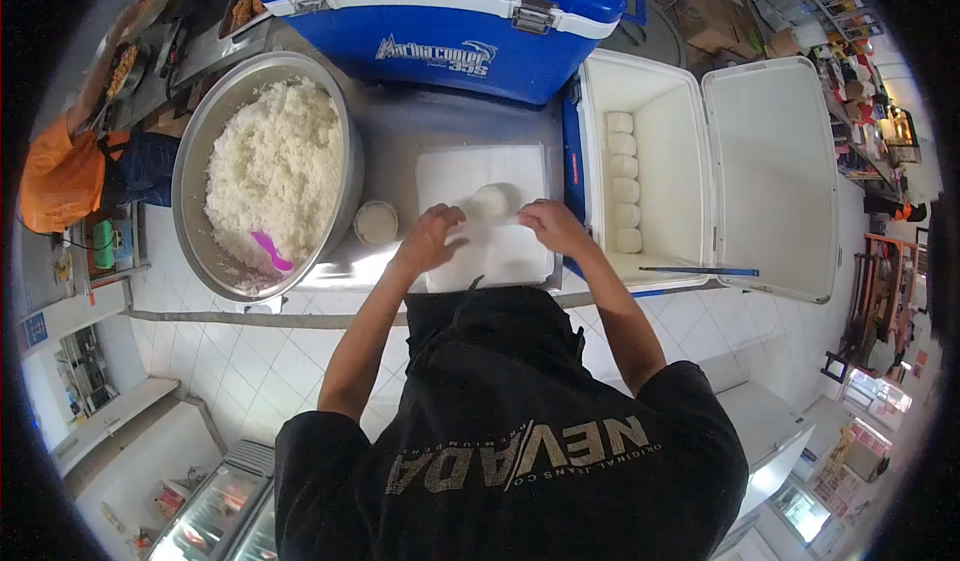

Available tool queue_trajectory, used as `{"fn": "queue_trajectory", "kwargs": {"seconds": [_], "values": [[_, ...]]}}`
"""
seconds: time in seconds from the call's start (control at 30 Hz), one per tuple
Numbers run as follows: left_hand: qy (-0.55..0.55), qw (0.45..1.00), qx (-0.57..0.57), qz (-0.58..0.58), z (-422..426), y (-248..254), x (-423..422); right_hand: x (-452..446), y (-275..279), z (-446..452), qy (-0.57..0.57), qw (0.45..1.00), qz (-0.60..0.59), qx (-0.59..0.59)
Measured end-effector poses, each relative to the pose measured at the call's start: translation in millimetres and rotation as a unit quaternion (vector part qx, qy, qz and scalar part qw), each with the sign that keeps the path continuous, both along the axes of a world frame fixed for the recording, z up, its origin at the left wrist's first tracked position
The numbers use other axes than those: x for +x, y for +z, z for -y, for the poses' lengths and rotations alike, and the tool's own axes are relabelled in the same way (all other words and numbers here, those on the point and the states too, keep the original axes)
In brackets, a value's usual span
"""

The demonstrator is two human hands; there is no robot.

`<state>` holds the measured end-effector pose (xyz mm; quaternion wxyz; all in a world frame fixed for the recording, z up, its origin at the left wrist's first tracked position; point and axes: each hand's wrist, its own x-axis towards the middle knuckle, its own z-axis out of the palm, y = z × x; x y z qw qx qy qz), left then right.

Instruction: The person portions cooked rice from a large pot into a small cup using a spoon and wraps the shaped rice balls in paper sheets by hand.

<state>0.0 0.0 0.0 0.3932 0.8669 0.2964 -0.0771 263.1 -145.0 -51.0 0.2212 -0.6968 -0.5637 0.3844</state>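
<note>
A rounded portion of white rice rests on a stack of white paper sheets on the metal counter. My left hand is at the left side of the paper, its fingers bent and its thumb apart from them. On the other side, my right hand has its fingertips closed at the paper just right of the rice. A fold or edge of the sheet shows between both hands. Left of my left hand stands a small round container with pale contents.
A big metal bowl of cooked rice with a purple scoop stands left. Behind the paper is a closed blue cooler. An open cooler at right holds several white wrapped bundles. Another person is far left.
</note>
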Motion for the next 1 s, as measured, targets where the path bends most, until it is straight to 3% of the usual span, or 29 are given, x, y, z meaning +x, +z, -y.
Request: {"fn": "queue_trajectory", "kwargs": {"seconds": [0.07,0.17,0.27,0.3,0.4,0.47,0.53,0.6,0.7,0.8,0.9,1.0], "values": [[0.05,0.997,-0.044,0.039,-23.8,-25.2,7.5,21.5,-24.6,-17.7,-0.024,0.992,-0.106,0.058],[0.155,0.983,0.02,0.095,-43.7,-76.4,10.0,26.9,-9.0,-36.7,-0.059,0.994,-0.084,-0.027],[0.115,0.992,0.056,0.004,-46.6,-80.6,20.6,25.6,-13.3,-51.0,-0.016,0.991,0.113,-0.068],[0.108,0.991,0.083,-0.012,-45.7,-83.9,23.1,27.0,-10.0,-54.3,-0.027,0.989,0.127,-0.07],[0.138,0.915,0.376,0.056,-15.3,-43.6,34.5,21.6,-5.9,-61.4,-0.094,0.982,0.157,-0.039],[0.133,0.918,0.297,0.225,16.4,-24.8,45.1,14.0,-8.3,-72.6,-0.12,0.971,0.204,0.04],[0.045,0.934,0.256,0.247,48.6,-19.4,49.4,1.7,-10.7,-74.4,-0.12,0.956,0.259,0.064],[0.028,0.937,0.266,0.226,63.9,-27.9,51.1,-6.8,-13.4,-79.2,-0.095,0.94,0.325,0.043],[0.006,0.934,0.29,0.209,63.3,-39.8,50.6,-3.9,-14.5,-84.7,-0.083,0.939,0.332,0.046],[-0.025,0.934,0.303,0.188,60.7,-49.5,46.2,14.6,-0.3,-89.7,-0.012,0.957,0.273,0.103],[-0.058,0.931,0.316,0.172,49.8,-56.2,44.5,45.9,-23.6,-111.8,0.045,0.999,0.026,0.002],[-0.057,0.935,0.305,0.173,46.1,-50.8,46.4,40.0,7.0,-134.1,0.029,0.993,-0.054,-0.098]]}}
